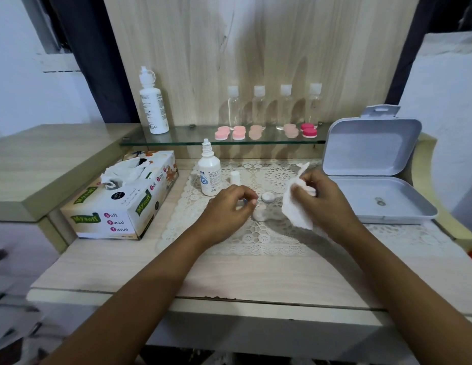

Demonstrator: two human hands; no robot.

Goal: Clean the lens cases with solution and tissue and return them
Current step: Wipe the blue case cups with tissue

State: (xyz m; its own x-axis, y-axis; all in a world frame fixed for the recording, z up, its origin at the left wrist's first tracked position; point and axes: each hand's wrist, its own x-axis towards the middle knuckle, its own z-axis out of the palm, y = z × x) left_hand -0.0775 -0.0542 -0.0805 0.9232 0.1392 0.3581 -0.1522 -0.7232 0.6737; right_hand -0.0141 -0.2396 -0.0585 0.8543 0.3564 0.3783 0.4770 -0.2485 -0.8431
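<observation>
Midway between the surface's (256, 275) side edges, the right hand (323, 201) clutches a tissue (295, 216) beside a white lens case (264, 215), while the left hand (228, 210) curls, its grip unclear.

The pale wooden table (229, 277) bears a lace mat (269, 242), a tissue box (119, 206) and an open grey case (372, 148).

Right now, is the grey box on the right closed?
No, the grey box lies open, its lid raised behind the tray.
</observation>
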